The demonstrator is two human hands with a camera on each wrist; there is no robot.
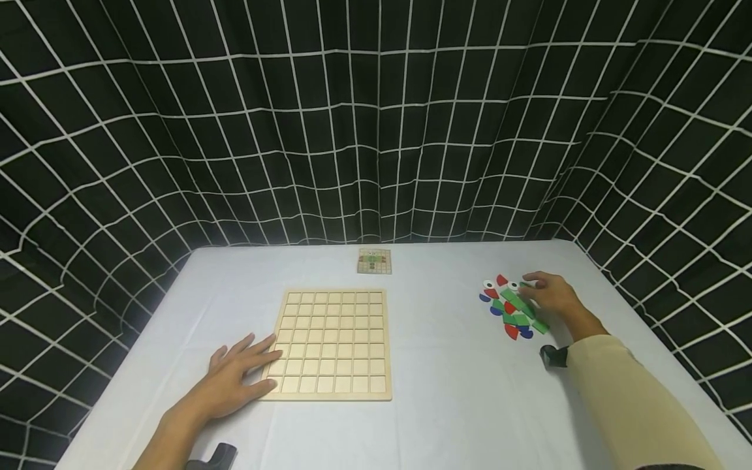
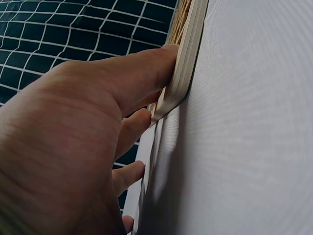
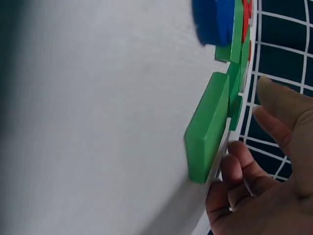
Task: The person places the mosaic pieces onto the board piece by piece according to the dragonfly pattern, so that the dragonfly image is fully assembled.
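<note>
A square wooden board with a grid of shallow cells lies at centre left of the table. My left hand rests at its left edge with the fingers spread, and in the left wrist view the thumb touches the board's side. On the right, my right hand hovers at the far right side of a loose cluster of green, red and blue pieces. Its thumb and index finger stand apart, the other fingers are loosely bent, and nothing shows between them. A long green block lies near these fingers. Two white eye discs are among the pieces.
A small picture card with a coloured pattern on a grid lies behind the board. White cloth covers the table. A black curtain with white grid lines surrounds the back and sides.
</note>
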